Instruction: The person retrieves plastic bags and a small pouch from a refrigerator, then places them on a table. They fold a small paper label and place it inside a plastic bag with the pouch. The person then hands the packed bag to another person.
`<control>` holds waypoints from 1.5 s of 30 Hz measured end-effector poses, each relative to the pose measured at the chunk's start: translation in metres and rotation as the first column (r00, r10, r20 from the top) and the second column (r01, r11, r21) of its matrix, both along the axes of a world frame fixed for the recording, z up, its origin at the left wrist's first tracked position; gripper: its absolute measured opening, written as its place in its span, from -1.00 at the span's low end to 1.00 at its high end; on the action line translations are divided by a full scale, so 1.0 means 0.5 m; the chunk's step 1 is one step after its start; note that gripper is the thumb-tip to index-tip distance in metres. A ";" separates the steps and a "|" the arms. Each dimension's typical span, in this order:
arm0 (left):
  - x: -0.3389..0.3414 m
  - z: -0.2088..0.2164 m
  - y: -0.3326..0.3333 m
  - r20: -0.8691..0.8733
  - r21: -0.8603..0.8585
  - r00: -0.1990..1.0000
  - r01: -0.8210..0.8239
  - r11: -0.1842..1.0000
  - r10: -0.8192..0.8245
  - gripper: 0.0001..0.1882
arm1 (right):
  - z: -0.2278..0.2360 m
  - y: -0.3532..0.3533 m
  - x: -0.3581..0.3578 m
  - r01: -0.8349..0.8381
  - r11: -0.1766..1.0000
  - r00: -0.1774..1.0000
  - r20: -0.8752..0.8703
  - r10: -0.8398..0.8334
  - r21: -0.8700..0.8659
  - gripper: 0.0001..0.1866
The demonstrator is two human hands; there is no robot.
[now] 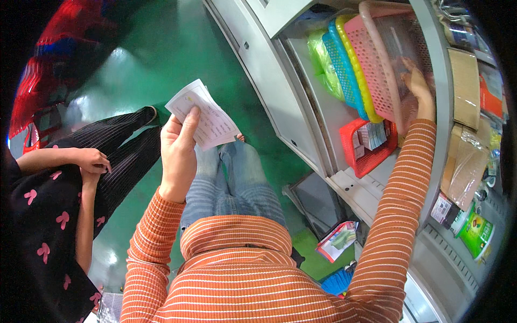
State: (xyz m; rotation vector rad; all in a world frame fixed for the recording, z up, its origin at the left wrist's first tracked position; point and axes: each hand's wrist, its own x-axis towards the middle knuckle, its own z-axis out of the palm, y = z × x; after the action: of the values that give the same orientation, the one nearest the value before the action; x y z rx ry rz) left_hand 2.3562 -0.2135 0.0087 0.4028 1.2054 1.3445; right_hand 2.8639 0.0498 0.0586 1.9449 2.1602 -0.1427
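Note:
My left hand (182, 141) is closed on a few small printed paper slips (207, 116), pinched under the thumb and fanned slightly apart at the far end. On the right, my right hand (419, 86) reaches into the cabinet, at the open side of a pink plastic basket (371, 64) tipped on its side. Its fingers look spread, with nothing visible in them, though they are a little blurred. Against the pink basket stand a yellow basket (353, 70) and a blue basket (339, 67). Below them sits a red basket (353, 148) with small packs (372, 135) inside.
A green plastic bag (326, 64) lies beside the baskets. The grey cabinet door (258, 59) stands left of them. Shelves on the right hold cardboard (464, 89) and a green tub (476, 234). At the left, another person (54, 215) in black stands with hands together.

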 end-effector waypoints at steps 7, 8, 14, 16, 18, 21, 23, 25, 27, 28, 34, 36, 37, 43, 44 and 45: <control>-0.025 -0.020 -0.022 -0.048 -0.013 0.999 0.006 1.000 -0.006 -0.79 | -0.004 -0.007 -0.099 0.108 0.984 0.986 -0.145 -0.087 0.144 -0.57; -0.024 -0.017 -0.020 -0.040 -0.017 0.999 0.004 1.000 -0.005 -0.79 | 0.005 -0.011 -0.120 0.143 0.984 0.986 -0.102 -0.133 0.102 -0.56; -0.010 -0.015 -0.022 -0.036 -0.002 0.999 0.006 1.000 -0.006 -0.79 | -0.020 0.010 -0.090 0.003 0.971 1.000 0.002 -0.004 0.240 -0.50; -0.011 -0.021 -0.030 -0.032 -0.019 0.999 0.020 1.000 -0.021 -0.79 | -0.045 0.000 -0.073 -0.082 0.898 0.995 -0.013 0.097 0.432 -0.51; -0.011 -0.026 -0.037 -0.051 -0.028 0.998 0.030 0.999 -0.031 -0.79 | -0.041 -0.012 -0.072 -0.096 0.903 0.993 -0.022 0.116 0.418 -0.52; -0.008 -0.031 -0.045 -0.051 -0.043 0.998 0.037 0.998 -0.039 -0.80 | -0.014 -0.024 -0.092 -0.071 0.966 0.995 -0.046 0.085 0.247 -0.53; -0.005 -0.033 -0.048 -0.050 -0.046 0.997 0.052 0.998 -0.054 -0.81 | 0.018 -0.047 -0.144 0.169 0.983 0.950 -0.277 -0.142 0.072 -0.54; 0.000 -0.032 -0.047 -0.058 -0.040 0.995 0.080 0.996 -0.083 -0.81 | 0.011 -0.046 -0.110 0.164 0.946 0.951 -0.299 -0.077 0.278 -0.55; 0.005 -0.028 -0.043 -0.048 -0.042 0.988 0.143 0.989 -0.145 -0.78 | 0.019 -0.056 -0.079 0.041 0.901 0.970 -0.232 0.067 0.431 -0.53; 0.008 -0.025 -0.040 -0.042 -0.042 0.983 0.177 0.983 -0.179 -0.76 | 0.020 -0.070 -0.062 0.108 0.867 0.963 -0.267 0.029 0.486 -0.53; 0.052 0.040 -0.001 -0.192 0.055 0.889 0.432 0.900 -0.415 -0.24 | 0.079 -0.264 -0.232 0.334 0.802 0.846 -0.532 -0.024 0.495 -0.57; 0.073 0.040 0.012 -0.294 0.163 0.851 0.493 0.855 -0.435 -0.22 | 0.094 -0.333 -0.284 0.288 0.742 0.889 -0.458 0.029 0.605 -0.66; 0.088 0.030 0.018 -0.367 0.235 0.834 0.512 0.826 -0.412 -0.27 | 0.086 -0.360 -0.294 0.199 0.686 0.909 -0.393 0.137 0.700 -0.74; 0.152 0.009 0.090 -0.326 0.114 0.554 0.827 0.550 -0.766 -0.62 | 0.064 -0.493 -0.368 -0.179 0.621 0.870 -0.171 0.462 0.763 -0.72; 0.169 0.004 0.103 -0.137 0.010 0.566 0.821 0.570 -0.813 -0.56 | 0.058 -0.507 -0.372 -0.193 0.629 0.868 -0.167 0.467 0.753 -0.73; 0.185 -0.002 0.122 0.133 0.100 0.568 0.808 0.581 -0.812 -0.36 | 0.054 -0.518 -0.377 -0.205 0.640 0.865 -0.168 0.472 0.741 -0.74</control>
State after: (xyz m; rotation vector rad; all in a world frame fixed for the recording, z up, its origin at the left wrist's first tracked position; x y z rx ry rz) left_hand 2.4486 -0.1526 0.0076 0.7455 0.6844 0.5503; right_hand 2.6756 -0.2090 0.0855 1.8543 3.1410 0.5418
